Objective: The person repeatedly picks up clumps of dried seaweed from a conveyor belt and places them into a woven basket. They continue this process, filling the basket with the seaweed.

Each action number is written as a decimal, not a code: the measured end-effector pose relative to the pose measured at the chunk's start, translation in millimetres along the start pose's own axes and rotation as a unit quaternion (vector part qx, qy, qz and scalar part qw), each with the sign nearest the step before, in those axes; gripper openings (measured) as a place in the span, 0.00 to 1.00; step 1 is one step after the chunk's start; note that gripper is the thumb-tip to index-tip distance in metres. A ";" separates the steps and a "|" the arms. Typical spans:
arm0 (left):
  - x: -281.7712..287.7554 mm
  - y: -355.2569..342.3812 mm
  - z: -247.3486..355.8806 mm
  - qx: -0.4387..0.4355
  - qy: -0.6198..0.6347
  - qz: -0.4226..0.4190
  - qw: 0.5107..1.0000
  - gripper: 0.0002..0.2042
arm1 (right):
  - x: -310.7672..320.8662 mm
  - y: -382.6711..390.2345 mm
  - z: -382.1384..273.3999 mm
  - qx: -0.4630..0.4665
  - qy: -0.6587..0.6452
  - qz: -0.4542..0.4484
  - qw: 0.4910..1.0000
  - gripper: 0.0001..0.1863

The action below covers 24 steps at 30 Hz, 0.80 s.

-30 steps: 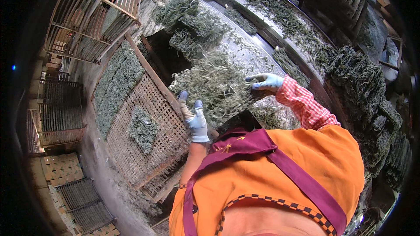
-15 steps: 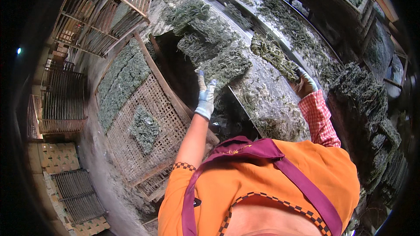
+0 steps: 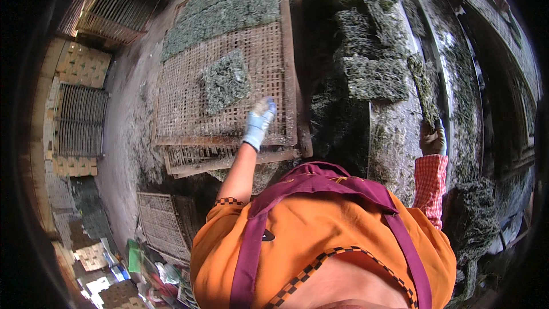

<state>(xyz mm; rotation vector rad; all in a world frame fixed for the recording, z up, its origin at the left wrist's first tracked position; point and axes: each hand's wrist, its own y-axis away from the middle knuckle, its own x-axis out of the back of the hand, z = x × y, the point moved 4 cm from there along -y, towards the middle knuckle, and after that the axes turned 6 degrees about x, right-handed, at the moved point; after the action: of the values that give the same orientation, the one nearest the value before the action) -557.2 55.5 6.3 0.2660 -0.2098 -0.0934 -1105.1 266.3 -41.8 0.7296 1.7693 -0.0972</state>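
Observation:
My left hand (image 3: 260, 121), in a pale glove with bluish fingertips, is over the near right part of a woven slatted tray (image 3: 180, 109). Its fingers are stretched out and nothing shows in them. Close by, toward the tray's middle, lies a single flat mat of tangled grey-green strands (image 3: 226, 82). My right hand (image 3: 433, 138), also gloved, is closed on the near end of a narrow slab of green strands (image 3: 422, 87); its fingertips are partly hidden. Between the hands, a stack of similar mats (image 3: 374, 77) sits on a long worktop (image 3: 392, 163).
Joined green mats (image 3: 229, 8) cover the tray's far end. A dark gap (image 3: 320, 40) separates tray and worktop. A metal rail (image 3: 440, 74) runs along the worktop. Shaggy strands (image 3: 472, 212) hang at the right. Slatted racks (image 3: 83, 120) stand at the left.
My view has turned left toward the tray. My left hand has moved from beside the stacked mats to over the tray. The right hand still holds its slab.

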 end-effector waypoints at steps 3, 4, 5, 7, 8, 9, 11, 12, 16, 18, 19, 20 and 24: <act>74.7 2.1 13.0 -0.059 0.006 0.165 0.985 0.21 | -7.6 -0.8 7.8 -0.031 0.004 -0.002 0.999 0.18; 98.8 3.6 18.4 -0.076 -0.085 0.231 0.966 0.22 | -10.3 -1.2 9.1 -0.024 0.012 -0.002 1.000 0.18; 116.7 4.2 24.6 -0.144 -0.163 0.283 0.934 0.22 | -10.8 0.0 9.1 0.010 0.041 0.026 0.999 0.17; 137.9 14.2 8.4 -0.167 0.054 0.342 0.923 0.22 | -16.6 2.5 14.4 0.019 0.002 0.025 1.000 0.18; 142.9 16.2 -12.5 -0.046 0.196 0.357 0.912 0.21 | -20.0 3.1 16.7 0.032 0.010 0.010 0.999 0.17; 140.4 17.2 -32.8 0.065 0.334 0.345 0.875 0.21 | -22.0 3.8 16.9 0.069 0.026 0.020 0.997 0.16; 123.0 6.6 -53.8 0.170 0.497 0.259 0.811 0.16 | -25.4 0.4 19.4 0.103 0.006 0.059 0.993 0.15; 116.4 -5.2 -54.2 0.160 0.502 0.211 0.824 0.15 | -29.0 -5.0 19.6 0.114 0.006 0.072 0.991 0.15; 104.8 -48.6 -46.6 0.178 0.538 0.210 0.796 0.16 | -56.3 -56.9 4.3 0.155 -0.045 0.121 0.979 0.17; 105.2 -57.2 -37.5 0.168 0.556 0.210 0.786 0.19 | -83.8 -98.5 -8.6 0.123 -0.045 0.081 0.988 0.21; 104.5 -59.3 -35.8 0.207 0.583 0.241 0.748 0.24 | -95.6 -116.5 -12.0 0.103 -0.032 0.087 0.990 0.24; 104.0 -60.9 -30.7 0.201 0.587 0.226 0.751 0.24 | -102.6 -129.3 -14.4 0.090 0.020 0.140 0.986 0.27; 106.4 -78.5 -9.2 0.130 0.644 0.128 0.743 0.24 | -142.2 -137.9 24.1 0.074 0.243 0.179 0.951 0.32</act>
<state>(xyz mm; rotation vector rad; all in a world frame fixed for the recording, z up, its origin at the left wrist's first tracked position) -456.6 -30.3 -3.1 0.5245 1.1494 0.4095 -1135.7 85.4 36.6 1.2536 2.0725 0.2164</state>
